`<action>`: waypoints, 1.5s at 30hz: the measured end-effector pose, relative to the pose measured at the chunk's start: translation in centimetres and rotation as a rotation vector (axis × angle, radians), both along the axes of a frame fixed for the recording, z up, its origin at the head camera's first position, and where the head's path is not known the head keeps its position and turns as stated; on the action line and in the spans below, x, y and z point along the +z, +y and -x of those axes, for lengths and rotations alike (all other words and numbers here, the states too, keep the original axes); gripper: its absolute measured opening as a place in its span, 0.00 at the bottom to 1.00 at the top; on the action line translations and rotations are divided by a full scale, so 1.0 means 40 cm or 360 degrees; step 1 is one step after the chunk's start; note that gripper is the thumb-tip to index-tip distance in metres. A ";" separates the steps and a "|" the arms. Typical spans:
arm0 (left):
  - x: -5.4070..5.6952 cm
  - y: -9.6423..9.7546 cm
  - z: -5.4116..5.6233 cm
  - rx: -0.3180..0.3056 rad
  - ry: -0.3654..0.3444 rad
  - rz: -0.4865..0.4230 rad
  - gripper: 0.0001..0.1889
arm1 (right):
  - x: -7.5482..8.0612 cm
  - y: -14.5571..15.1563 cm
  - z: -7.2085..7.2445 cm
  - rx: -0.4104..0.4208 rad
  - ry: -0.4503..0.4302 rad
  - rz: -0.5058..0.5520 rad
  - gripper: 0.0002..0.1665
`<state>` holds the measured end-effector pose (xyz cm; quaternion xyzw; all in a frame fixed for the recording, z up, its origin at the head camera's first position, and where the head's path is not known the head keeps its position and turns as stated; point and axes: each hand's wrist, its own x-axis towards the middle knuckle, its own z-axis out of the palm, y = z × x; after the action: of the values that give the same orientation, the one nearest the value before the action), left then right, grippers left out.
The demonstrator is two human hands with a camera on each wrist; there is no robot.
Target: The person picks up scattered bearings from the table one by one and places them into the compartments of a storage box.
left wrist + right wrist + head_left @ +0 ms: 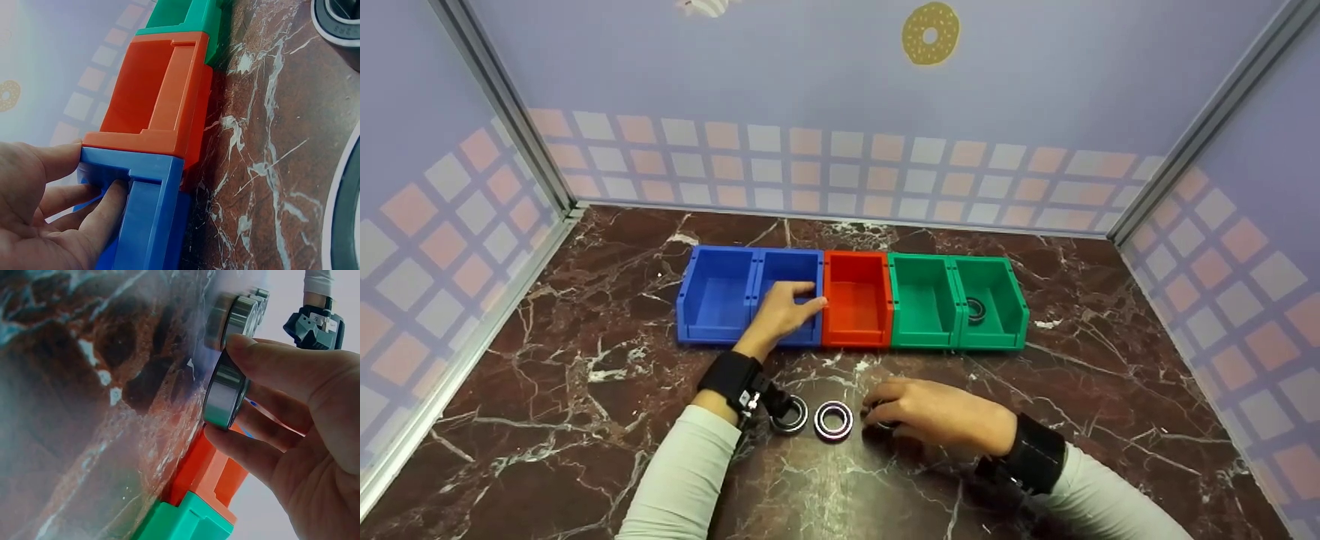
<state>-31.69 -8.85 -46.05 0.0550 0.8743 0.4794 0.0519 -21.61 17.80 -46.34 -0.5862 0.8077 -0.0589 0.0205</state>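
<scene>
Seen from the head view, the left hand (pixel 782 313) reached up from 7 o'clock and angled toward 1 o'clock, over the right-hand blue bin (pixel 802 337). Its fingers dipped inside that bin, loosely bent, while the thumb stood apart from them and touched the rim beside the red bin (pixel 856 339); nothing showed in its grasp.

The right hand (pixel 934 415) came in low from 4 o'clock, back uppermost, its fingers aimed toward 9 o'clock. In the right wrist view, thumb and fingers gripped the held bearing (pixel 224 396) by its outer edge, close above the bench (pixel 547 420); whether it touched the surface could not be told.

Just beyond those fingertips, at 9 o'clock, the middle bearing (pixel 833 421) lay flat on the bench. Farther toward 9 o'clock lay the left bearing (pixel 793 430), partly covered by the black wristband (pixel 727 377) gear of the left arm.

The row of bins stood at 12 o'clock from these bearings. At its 3 o'clock end, the outer green bin (pixel 992 342) contained another bearing (pixel 976 310), near its left wall.
</scene>
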 end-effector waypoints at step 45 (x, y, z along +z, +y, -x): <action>0.000 -0.003 0.002 -0.0021 0.0041 0.0021 0.28 | 0.104 0.023 0.070 -0.0068 0.0127 0.0189 0.21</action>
<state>-31.78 -8.96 -46.05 0.0665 0.8777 0.4726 0.0443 -24.42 18.73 -42.16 -0.5710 0.8153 -0.0836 -0.0478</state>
